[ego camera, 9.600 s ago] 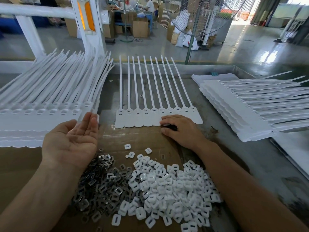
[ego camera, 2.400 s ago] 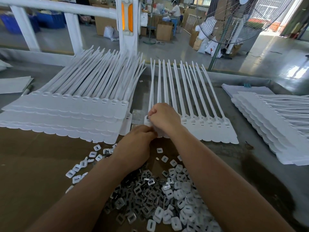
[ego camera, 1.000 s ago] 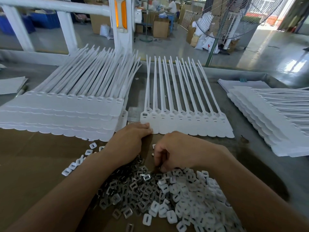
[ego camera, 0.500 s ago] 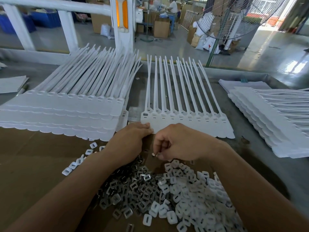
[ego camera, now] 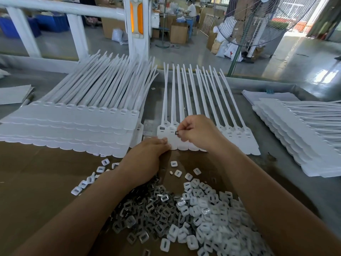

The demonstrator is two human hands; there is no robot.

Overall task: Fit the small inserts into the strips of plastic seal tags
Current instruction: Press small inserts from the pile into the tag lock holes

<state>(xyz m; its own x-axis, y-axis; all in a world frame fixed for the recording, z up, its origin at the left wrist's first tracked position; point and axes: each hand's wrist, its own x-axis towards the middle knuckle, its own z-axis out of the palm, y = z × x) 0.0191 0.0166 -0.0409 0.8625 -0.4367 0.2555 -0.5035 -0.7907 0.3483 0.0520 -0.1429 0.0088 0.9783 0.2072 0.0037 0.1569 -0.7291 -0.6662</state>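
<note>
R hand (ego camera: pixel 199 132): thumb + forefinger pinch small metal insert (ego camera: pixel 176 133) over 2nd tag head from left.
L hand (ego camera: pixel 147 156): fingers together, fairly straight, tips pressing strip's near-left edge.
Strip (ego camera: pixel 238 137): flat on table, tails pointing away.
Insert pile (ego camera: pixel 153 207): on cardboard (ego camera: pixel 36 172), btwn forearms.

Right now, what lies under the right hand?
The middle strip of seal tags lies under the right hand, which pinches a small dark insert over it. The hand covers part of the strip, so whether the tags there hold inserts cannot be seen.
</note>
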